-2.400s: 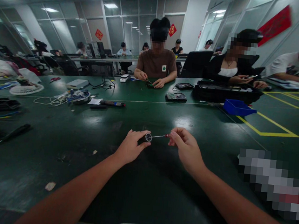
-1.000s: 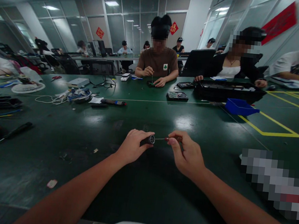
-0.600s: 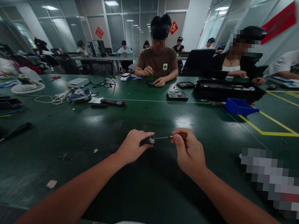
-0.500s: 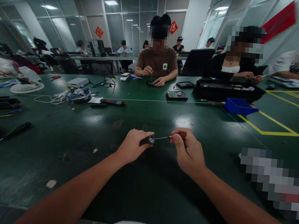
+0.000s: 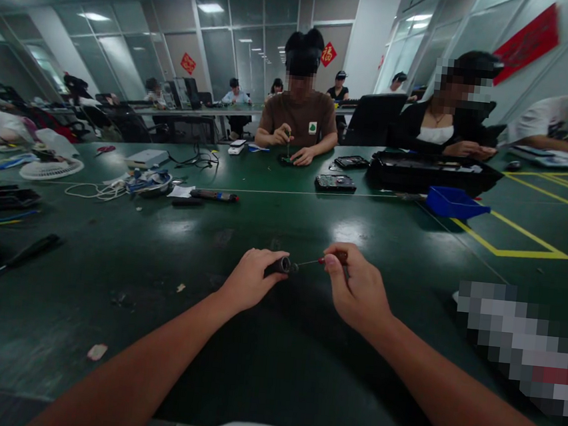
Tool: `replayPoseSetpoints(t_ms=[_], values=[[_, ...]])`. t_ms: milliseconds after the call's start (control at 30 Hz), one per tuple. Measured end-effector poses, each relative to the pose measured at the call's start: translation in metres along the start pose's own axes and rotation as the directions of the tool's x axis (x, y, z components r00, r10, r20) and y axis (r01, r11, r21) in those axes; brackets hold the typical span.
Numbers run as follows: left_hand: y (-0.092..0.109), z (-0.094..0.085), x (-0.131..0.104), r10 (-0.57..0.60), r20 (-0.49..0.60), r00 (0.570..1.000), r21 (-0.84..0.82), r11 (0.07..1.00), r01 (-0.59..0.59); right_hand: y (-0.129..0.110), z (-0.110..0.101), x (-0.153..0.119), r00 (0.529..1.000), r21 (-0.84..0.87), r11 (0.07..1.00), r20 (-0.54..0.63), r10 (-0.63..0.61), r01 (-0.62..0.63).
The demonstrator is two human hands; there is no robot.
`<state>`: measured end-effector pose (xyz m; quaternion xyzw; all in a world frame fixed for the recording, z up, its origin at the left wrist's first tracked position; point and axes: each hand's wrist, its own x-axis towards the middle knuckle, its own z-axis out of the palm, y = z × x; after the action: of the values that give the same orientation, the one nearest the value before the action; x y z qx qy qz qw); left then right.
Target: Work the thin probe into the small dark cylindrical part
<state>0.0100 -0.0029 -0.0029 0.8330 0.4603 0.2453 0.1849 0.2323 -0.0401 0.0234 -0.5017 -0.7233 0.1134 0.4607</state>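
A short dark cylinder [image 5: 277,265] is gripped between the thumb and fingers of my left hand [image 5: 251,278], its open round end facing right. My right hand [image 5: 357,284] is closed on a thin screwdriver [image 5: 320,261] with a red collar and a brownish handle, its shaft pointing left. At the shaft's tip, just outside the cylinder's mouth, is a small dark round piece [image 5: 295,267]. Whether that piece still touches the cylinder I cannot tell. Both hands are held over the green table [image 5: 268,372].
Behind my hands lie a pen-like tool [image 5: 215,195], bundled cables [image 5: 149,181] and a blue bin [image 5: 456,203]. A long screwdriver [image 5: 23,255] rests at left. A pixelated object [image 5: 522,350] lies at right. Across the table a person in brown [image 5: 298,117] works on a small part.
A small round piece now shows at the screwdriver's tip, out of the cylinder's mouth; before, the tip met grey parts at that mouth. My left hand has shifted slightly left.
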Motion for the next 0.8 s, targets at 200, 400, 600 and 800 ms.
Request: replayPoseSetpoints(t_ms=[200,400,600,800], values=[[-0.003,0.0,0.001,-0.05,-0.089,0.995,-0.12,0.992,0.039,0.003,0.001,0.001,1.0,-0.013,1.0,-0.027,0.012,-0.013],[0.004,-0.001,-0.003,-0.047,-0.073,0.996,-0.167,0.985,0.034,0.007,0.003,0.001,0.997,0.044,0.997,-0.033,0.063,-0.061],[0.022,0.002,-0.01,0.045,0.101,0.994,-0.067,0.997,-0.038,0.007,0.004,0.002,0.996,0.059,0.995,-0.042,0.077,-0.074],[0.034,0.023,-0.011,0.148,0.278,0.949,0.136,0.972,-0.192,0.005,0.005,0.002,0.997,0.048,0.997,-0.034,0.064,-0.063]])
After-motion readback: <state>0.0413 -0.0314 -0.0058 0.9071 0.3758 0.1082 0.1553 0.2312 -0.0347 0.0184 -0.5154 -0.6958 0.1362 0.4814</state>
